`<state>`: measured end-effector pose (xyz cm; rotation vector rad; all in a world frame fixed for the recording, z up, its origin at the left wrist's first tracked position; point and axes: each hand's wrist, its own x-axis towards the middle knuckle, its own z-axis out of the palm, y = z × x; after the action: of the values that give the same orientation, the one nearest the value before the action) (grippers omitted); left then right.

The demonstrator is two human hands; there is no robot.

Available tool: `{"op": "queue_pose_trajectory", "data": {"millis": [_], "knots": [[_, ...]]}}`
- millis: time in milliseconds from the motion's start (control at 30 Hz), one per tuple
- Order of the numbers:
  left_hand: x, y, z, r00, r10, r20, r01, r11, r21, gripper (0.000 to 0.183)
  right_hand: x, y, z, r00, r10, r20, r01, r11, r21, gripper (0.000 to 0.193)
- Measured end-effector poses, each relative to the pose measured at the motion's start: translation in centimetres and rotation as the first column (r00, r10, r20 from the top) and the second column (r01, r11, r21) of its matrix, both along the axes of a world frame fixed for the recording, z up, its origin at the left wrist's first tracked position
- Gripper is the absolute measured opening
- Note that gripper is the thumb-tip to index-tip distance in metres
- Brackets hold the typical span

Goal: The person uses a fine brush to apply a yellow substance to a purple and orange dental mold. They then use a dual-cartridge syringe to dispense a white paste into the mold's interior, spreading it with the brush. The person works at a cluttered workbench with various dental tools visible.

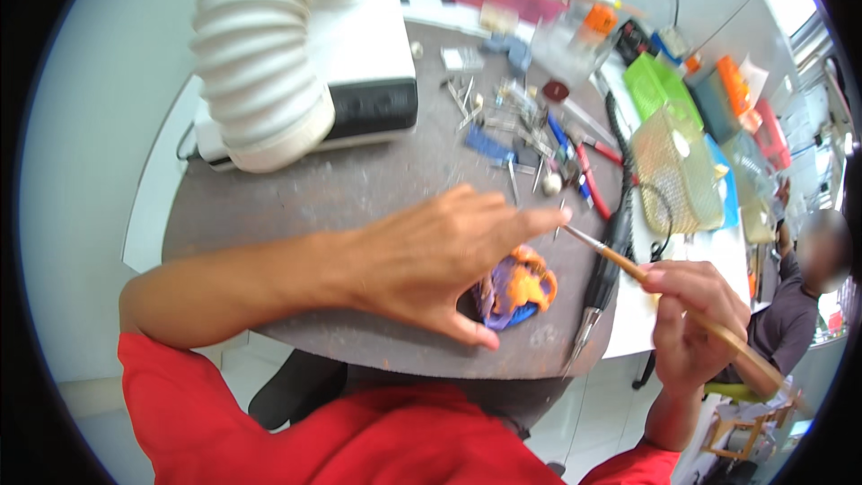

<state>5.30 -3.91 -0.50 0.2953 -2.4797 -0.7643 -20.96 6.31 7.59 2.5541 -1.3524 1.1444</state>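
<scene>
My right hand (696, 323) grips a thin brush (623, 262) with a wooden handle and a metal ferrule, pointing up and to the left. The brush's tip meets the outstretched index finger of my left hand (422, 256). A thin metallic bit shows at that fingertip, too small to make out. My left hand reaches across the table with its thumb spread away from the fingers. Between thumb and index finger, on the table, lies a lumpy orange, purple and blue moulded piece (523, 289), like a dental impression. Part of its left side is hidden by my hand.
Beside the moulded piece lies a black corded handpiece (600, 286). Farther back are red-handled pliers (593, 180) and scattered small metal tools. A white ribbed hose (260, 63) hangs before a white box unit (364, 45). Baskets (678, 171) line the right; a person (790, 305) sits beyond.
</scene>
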Motion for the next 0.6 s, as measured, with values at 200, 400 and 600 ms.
{"op": "queue_pose_trajectory", "data": {"millis": [200, 400, 600], "knots": [[0.2, 0.2, 0.0, 0.998, 0.061, 0.013, -0.06, 0.993, -0.101, 0.105, -1.8, -5.6, 2.9, 0.921, -0.355, 0.163, 0.28, 0.891, 0.358, 0.034], [-0.4, 0.0, 0.2, 1.0, 0.019, -0.003, -0.02, 0.986, -0.164, 0.092, -5.2, -13.1, 1.8, 0.796, -0.531, -0.291, 0.605, 0.702, 0.375, 0.05], [-0.2, 0.4, 1.0, 0.981, 0.146, -0.126, -0.174, 0.952, -0.253, 0.065, -4.3, -12.2, 2.4, 0.861, -0.404, -0.309, 0.444, 0.894, 0.068, 0.028]]}}
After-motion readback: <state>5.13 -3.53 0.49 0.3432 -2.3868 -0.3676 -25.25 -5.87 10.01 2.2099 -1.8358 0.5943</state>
